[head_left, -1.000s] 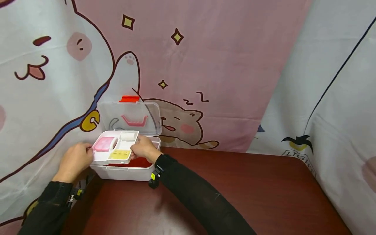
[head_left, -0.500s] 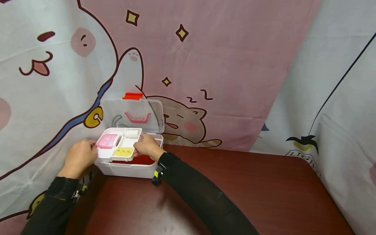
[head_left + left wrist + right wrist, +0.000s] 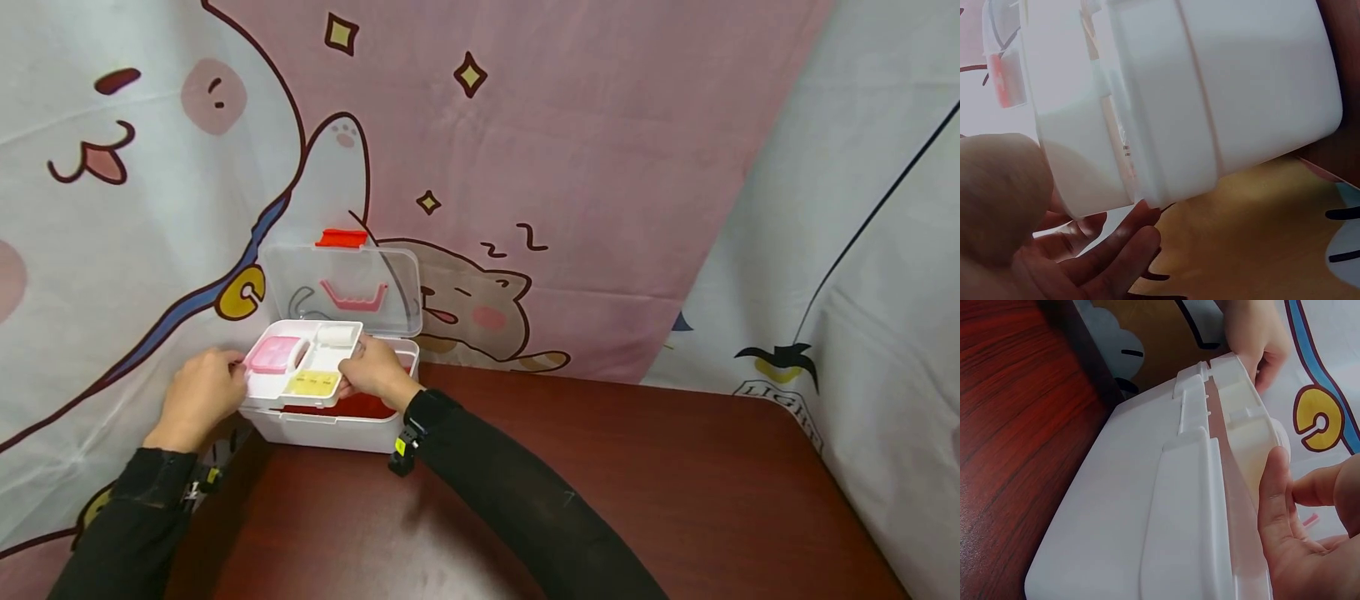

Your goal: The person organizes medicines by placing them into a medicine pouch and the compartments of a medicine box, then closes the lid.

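Observation:
A white compartment tray (image 3: 321,360) with a pink lidded section and a yellow section sits tilted over the left part of a white storage box (image 3: 330,432). My left hand (image 3: 198,396) grips the tray's left end. At its right end, my right hand (image 3: 378,371) pinches the edge between thumb and fingers, as the right wrist view shows at the tray (image 3: 1241,412). In the left wrist view a narrow gap runs between tray (image 3: 1079,144) and box (image 3: 1266,81). Red shows inside the box under the tray; the rest of its inside is hidden.
The box's clear lid (image 3: 405,292) stands raised at the back, with a pink handle (image 3: 352,302) and an orange latch (image 3: 341,238). A brown wooden table (image 3: 600,467) lies beneath. Behind it hangs a printed cartoon cloth (image 3: 585,167). The box is near the table's left edge.
The head view has shifted slightly, so box and hands appear a little higher and to the right. Both hands keep hold of the tray, which stays in nearly the same place over the box.

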Motion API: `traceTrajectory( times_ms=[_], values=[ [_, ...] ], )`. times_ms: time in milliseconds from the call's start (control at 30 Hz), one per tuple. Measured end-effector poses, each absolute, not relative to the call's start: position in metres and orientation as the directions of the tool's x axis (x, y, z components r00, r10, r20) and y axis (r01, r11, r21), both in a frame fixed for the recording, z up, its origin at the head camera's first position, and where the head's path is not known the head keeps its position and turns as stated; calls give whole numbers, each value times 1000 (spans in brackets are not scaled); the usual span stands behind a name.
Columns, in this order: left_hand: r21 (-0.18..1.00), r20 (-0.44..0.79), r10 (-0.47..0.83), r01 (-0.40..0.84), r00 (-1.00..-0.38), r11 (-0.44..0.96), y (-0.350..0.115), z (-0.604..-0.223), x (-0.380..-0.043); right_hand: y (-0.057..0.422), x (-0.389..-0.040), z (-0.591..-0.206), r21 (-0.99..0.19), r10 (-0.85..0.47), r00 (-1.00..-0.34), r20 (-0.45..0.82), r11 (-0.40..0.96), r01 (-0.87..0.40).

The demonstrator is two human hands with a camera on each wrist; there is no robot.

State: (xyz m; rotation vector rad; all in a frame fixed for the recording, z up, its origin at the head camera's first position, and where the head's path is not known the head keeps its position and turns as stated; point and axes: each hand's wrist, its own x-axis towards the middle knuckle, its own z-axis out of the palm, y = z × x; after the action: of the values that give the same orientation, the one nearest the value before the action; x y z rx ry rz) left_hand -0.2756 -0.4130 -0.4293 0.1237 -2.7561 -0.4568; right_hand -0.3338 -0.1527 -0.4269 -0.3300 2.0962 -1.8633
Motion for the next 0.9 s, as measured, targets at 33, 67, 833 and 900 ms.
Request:
traceTrajectory(
  times_ms=[33,67,833,900],
  values=[
    [327,322,-142,-30,-936,945,-413,-429,-275,-153,-333,-427,-992,-378,-922,-79,119,36],
    [327,323,-143,-31,-935,945,-414,-428,-275,-153,-332,-426,-992,-379,-922,-77,120,33],
    [303,313,-126,-27,-941,953,-412,-430,-271,-152,-326,-431,-994,-390,-918,-73,107,34],
    [308,315,-129,-27,-940,951,-412,-429,-271,-152,-326,-431,-994,-394,-917,-64,108,23]
  ],
)
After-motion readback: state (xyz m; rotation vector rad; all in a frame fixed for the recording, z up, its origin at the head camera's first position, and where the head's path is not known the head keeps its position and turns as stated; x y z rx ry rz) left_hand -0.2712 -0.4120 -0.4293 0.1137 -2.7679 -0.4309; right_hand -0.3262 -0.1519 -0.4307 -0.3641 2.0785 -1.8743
